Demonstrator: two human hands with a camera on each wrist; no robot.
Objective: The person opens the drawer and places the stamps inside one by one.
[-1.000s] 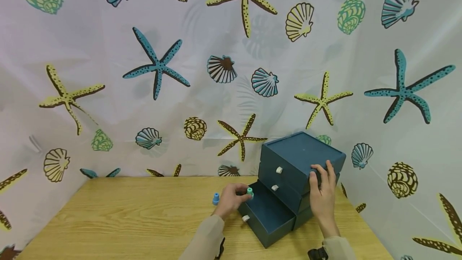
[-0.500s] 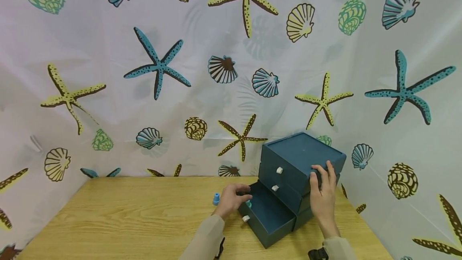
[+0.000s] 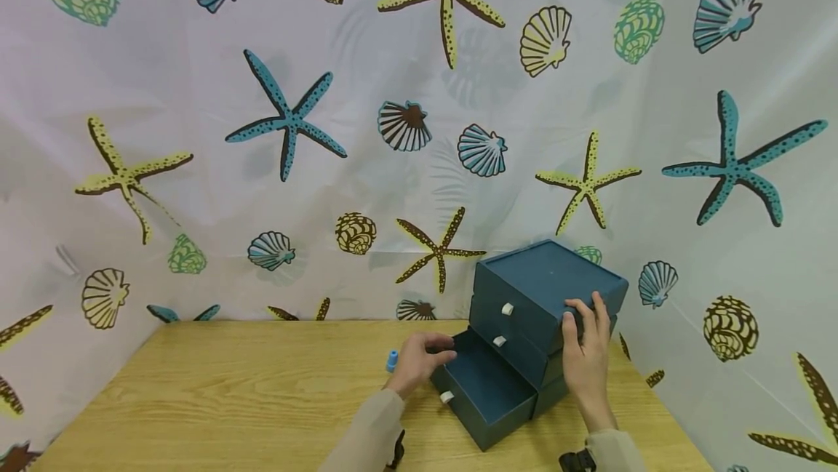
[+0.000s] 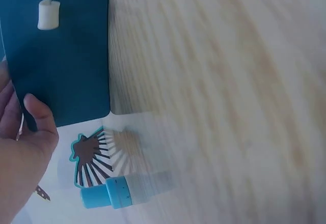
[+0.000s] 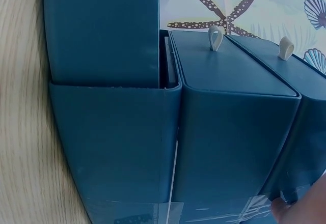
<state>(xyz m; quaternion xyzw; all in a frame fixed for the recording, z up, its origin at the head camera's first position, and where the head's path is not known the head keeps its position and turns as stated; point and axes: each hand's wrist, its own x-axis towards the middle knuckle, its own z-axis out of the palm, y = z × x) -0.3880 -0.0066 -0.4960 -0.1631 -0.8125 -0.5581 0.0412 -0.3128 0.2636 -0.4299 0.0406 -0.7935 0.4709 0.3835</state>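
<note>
A dark blue unit of stacked drawers (image 3: 550, 272) stands on the right of the table, its bottom drawer (image 3: 504, 420) pulled out. My left hand (image 3: 419, 361) is over that drawer's left rim, thumb and index finger apart, with nothing seen between them. In the left wrist view its thumb (image 4: 39, 113) lies by the drawer front's edge. My right hand (image 3: 585, 366) rests against the unit's right side, fingertips near the top edge. A small blue stepped cylinder (image 3: 392, 361) stands on the table left of my left hand. No green piece shows; part of the drawer is hidden by my hand.
The wooden table (image 3: 249, 392) stretches away to the left. A white curtain (image 3: 314, 196) printed with shells and starfish hangs behind and at the sides. Two upper drawers stay closed, each with a white pull loop (image 3: 507, 308).
My left thumb and index finger have let go of the small green stepped cylinder, which dropped into the open drawer and out of sight. My right hand has stayed in place.
</note>
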